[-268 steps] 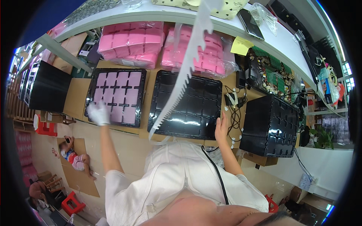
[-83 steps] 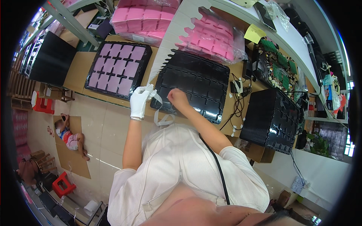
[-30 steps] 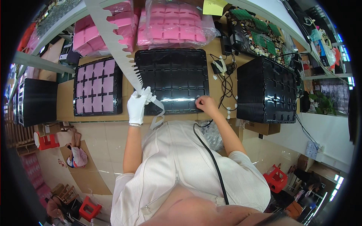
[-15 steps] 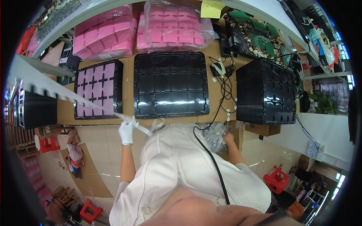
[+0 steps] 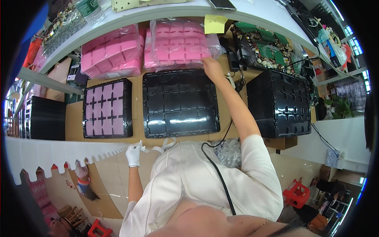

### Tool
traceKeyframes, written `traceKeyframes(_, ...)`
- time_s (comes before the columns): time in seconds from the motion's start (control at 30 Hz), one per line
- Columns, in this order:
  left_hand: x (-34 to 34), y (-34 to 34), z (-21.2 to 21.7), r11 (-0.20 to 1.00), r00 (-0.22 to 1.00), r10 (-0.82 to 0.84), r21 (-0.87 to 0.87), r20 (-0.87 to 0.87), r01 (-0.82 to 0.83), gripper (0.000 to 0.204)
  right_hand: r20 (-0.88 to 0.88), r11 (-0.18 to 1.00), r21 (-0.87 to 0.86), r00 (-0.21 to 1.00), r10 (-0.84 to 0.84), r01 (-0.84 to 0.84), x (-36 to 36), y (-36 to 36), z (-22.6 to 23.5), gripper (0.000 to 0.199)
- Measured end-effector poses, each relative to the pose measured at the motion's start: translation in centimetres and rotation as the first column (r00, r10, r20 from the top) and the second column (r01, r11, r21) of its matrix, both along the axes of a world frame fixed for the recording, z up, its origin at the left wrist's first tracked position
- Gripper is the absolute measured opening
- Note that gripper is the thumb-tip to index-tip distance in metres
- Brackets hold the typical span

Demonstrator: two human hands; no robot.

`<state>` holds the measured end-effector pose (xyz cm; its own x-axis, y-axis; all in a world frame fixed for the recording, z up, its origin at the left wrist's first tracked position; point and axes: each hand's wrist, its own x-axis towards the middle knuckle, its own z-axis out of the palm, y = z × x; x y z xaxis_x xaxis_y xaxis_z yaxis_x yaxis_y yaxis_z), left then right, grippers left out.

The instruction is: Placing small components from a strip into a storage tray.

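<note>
My left hand (image 5: pixel 134 154), in a white glove, is closed on the end of a long white strip (image 5: pixel 59 153) with a notched, tooth-like edge. The strip stretches out to the left, past the table's front edge. A narrow white band (image 5: pixel 154 149) loops from beside that hand toward my lap. My bare right hand (image 5: pixel 212 69) is at the front edge of pink foam sheets (image 5: pixel 173 43) in a clear plastic bag. Its fingers are bent together there, and what they grip is hidden. Below it lies a wide black compartment tray (image 5: pixel 179 100) with its pockets showing.
To the left stands a black tray (image 5: pixel 127 110) filled with pink pieces; a tall stack of black trays (image 5: pixel 276 104) is at the right. More bagged pink foam (image 5: pixel 110 47) and a box of green circuit boards (image 5: pixel 272 51) sit behind. A black cable (image 5: pixel 213 162) crosses my front.
My right hand has gone from low by my side up to the bagged pink foam. The notched strip has swung down and now stretches out leftward. The view has shifted slightly.
</note>
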<state>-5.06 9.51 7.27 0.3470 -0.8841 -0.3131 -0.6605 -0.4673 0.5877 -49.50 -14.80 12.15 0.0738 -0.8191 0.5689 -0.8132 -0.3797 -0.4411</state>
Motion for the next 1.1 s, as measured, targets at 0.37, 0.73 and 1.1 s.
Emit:
traceKeyframes(0.37, 4.3, -1.0, 5.0, 0.579, 0.596, -0.793, 0.466, 0.128, 0.669, 0.042, -0.467, 0.871, 0.485, 0.864, 0.188, 0.073, 2.2, -12.9, -2.3, 0.014)
traceKeyframes(0.73, -5.0, -18.9, 12.6, 0.784, 0.769, -0.605, -0.016, 0.206, 0.621, 0.028, -0.153, 0.923, 0.370, 0.987, -0.046, 0.101, 0.9, -14.0, -1.1, 0.017)
traceKeyframes(1.1, -18.9, -27.9, 6.4, 0.662, 0.607, -0.749, -0.267, -0.266, 0.700, 0.029, -0.431, 0.673, 0.689, 0.898, 0.083, 0.268, 3.1, -14.3, 2.1, 0.031)
